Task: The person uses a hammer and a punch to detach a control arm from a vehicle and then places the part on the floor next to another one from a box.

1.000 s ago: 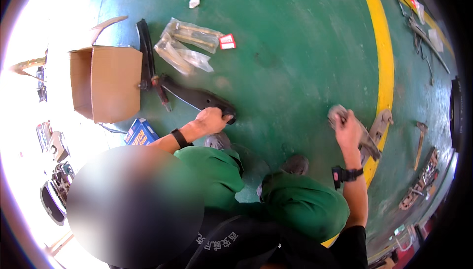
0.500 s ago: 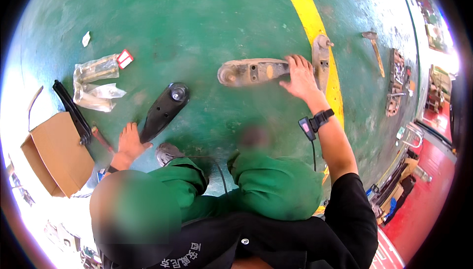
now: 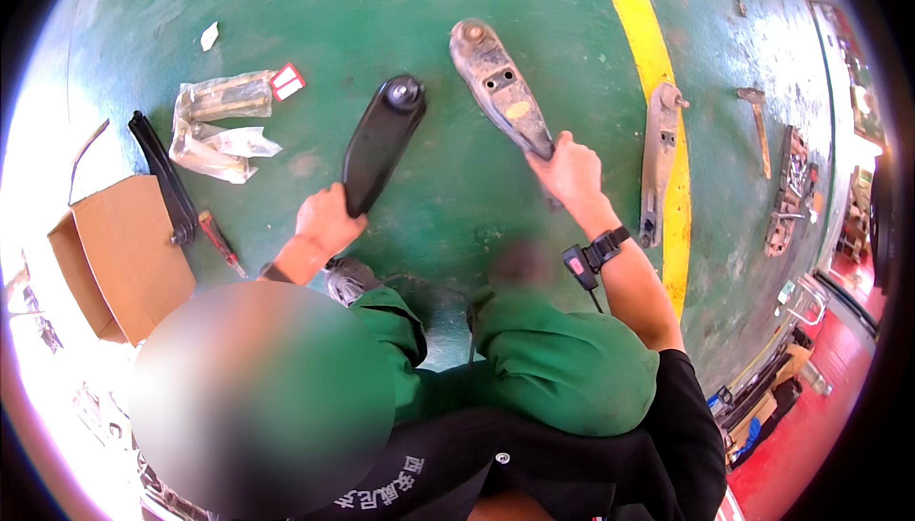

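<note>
My left hand is closed round the near, narrow end of a clean black control arm. Its round ball-joint end points away from me, to the right. Opposite it, my right hand grips the near end of a worn, dirt-covered control arm, which has two bolt holes and a yellowish patch. The two arms lean toward each other with their far ends apart. Beyond my right wrist, a second worn control arm lies on the floor against the yellow line, untouched.
To the left are a cardboard box, another black control arm, a red-handled screwdriver and clear plastic bags. A hammer and a tool case lie to the right of the yellow line.
My right hand has swung the worn control arm from sideways to pointing away from me. My left hand now grips the black arm, which has shifted away and right.
</note>
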Demonstrator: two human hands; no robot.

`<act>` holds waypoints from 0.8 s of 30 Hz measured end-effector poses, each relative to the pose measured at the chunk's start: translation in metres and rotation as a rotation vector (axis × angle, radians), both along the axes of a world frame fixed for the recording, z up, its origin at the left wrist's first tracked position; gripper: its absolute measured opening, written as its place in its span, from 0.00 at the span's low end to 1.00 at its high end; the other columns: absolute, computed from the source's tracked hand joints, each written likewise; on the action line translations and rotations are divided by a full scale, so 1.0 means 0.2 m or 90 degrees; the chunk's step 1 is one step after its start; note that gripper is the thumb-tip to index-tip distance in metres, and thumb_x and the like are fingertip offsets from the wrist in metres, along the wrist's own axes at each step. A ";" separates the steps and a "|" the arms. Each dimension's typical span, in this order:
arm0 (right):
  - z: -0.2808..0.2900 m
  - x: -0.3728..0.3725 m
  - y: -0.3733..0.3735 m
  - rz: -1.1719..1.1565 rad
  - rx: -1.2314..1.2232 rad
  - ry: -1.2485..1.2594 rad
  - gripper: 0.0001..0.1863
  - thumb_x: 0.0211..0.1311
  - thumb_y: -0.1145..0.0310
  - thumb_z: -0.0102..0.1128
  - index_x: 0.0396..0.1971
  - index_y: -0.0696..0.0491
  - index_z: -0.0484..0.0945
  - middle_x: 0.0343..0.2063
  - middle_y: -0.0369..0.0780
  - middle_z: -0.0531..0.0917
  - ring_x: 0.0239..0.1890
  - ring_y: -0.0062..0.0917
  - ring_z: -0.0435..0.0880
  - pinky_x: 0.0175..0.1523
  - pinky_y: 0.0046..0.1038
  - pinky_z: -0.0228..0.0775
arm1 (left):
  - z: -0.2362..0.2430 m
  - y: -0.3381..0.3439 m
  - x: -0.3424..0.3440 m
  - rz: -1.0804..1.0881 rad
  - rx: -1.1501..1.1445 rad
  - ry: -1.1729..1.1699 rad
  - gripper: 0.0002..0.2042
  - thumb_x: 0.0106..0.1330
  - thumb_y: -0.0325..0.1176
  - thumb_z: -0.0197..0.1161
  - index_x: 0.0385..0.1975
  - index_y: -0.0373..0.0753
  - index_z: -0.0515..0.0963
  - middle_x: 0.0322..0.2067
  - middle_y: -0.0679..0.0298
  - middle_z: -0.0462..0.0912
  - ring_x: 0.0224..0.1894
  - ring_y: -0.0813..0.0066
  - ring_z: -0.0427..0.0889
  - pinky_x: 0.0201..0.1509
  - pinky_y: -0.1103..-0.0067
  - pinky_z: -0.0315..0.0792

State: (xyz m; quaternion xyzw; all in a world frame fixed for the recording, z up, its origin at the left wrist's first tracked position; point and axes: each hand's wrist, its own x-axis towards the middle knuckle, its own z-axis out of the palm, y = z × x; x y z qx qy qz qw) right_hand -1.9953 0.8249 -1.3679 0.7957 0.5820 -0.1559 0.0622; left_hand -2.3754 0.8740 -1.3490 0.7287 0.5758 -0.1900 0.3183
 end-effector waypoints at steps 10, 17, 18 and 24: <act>-0.06 -0.31 0.05 -0.065 0.023 0.199 0.26 0.50 0.49 0.66 0.31 0.59 0.73 0.24 0.52 0.83 0.31 0.48 0.84 0.38 0.43 0.77 | -0.16 0.18 0.44 0.157 0.104 -0.171 0.24 0.52 0.46 0.67 0.32 0.25 0.73 0.28 0.42 0.81 0.35 0.45 0.82 0.43 0.63 0.76; -0.10 -0.32 0.03 -0.080 0.060 0.264 0.26 0.49 0.51 0.67 0.31 0.61 0.71 0.24 0.54 0.82 0.30 0.49 0.83 0.36 0.43 0.75 | -0.18 0.16 0.53 0.175 0.101 -0.181 0.25 0.52 0.46 0.68 0.31 0.25 0.72 0.27 0.41 0.81 0.35 0.45 0.83 0.42 0.63 0.76; -0.10 -0.33 0.02 -0.078 0.068 0.269 0.26 0.49 0.52 0.67 0.31 0.61 0.71 0.24 0.54 0.82 0.30 0.49 0.83 0.36 0.42 0.75 | -0.19 0.16 0.53 0.170 0.098 -0.177 0.25 0.52 0.46 0.69 0.31 0.25 0.72 0.27 0.41 0.81 0.35 0.45 0.83 0.42 0.63 0.76; -0.10 -0.37 0.05 -0.062 0.078 0.310 0.25 0.48 0.53 0.68 0.30 0.61 0.71 0.23 0.54 0.82 0.30 0.48 0.83 0.36 0.41 0.75 | -0.19 0.15 0.55 0.176 0.106 -0.192 0.25 0.52 0.46 0.69 0.30 0.25 0.71 0.26 0.41 0.81 0.34 0.45 0.83 0.40 0.63 0.76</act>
